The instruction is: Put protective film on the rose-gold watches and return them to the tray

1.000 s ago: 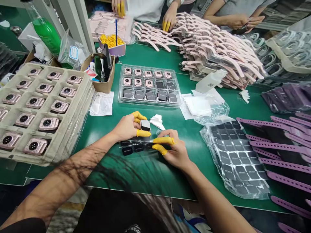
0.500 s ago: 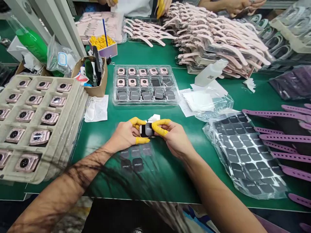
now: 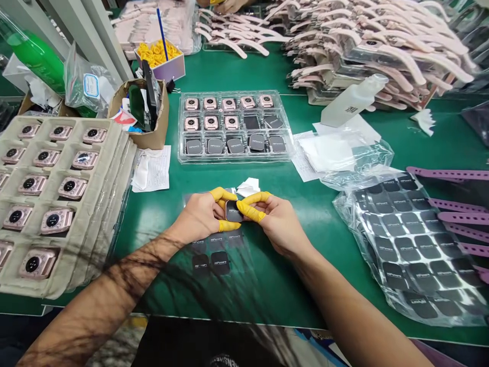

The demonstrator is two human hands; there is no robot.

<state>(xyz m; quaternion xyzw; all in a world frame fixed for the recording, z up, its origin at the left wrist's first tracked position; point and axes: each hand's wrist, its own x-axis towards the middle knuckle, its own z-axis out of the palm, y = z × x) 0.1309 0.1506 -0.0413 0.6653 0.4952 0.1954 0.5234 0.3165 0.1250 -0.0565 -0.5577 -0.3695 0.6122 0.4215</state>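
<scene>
Both my hands meet over the green table (image 3: 267,285), each wearing yellow finger cots. My left hand (image 3: 202,216) pinches a small square watch body (image 3: 232,210) between thumb and fingers. My right hand (image 3: 273,224) presses its capped thumb and forefinger onto the watch body's dark face from the right. Under my hands lies a clear sheet of black screen stickers (image 3: 216,257). A scrap of white paper (image 3: 248,186) lies just beyond my fingertips.
A clear tray of watch bodies (image 3: 233,127) sits ahead. A pulp tray of pink watch bodies (image 3: 57,193) fills the left. A bag of sticker sheets (image 3: 412,244) and purple straps (image 3: 451,176) lie right. Pink straps (image 3: 362,46), a white bottle (image 3: 351,102) and a cardboard box (image 3: 143,109) stand behind.
My right hand left the sticker sheet and came up to the watch body in my left hand. It now presses on the watch face. The view has shifted forward.
</scene>
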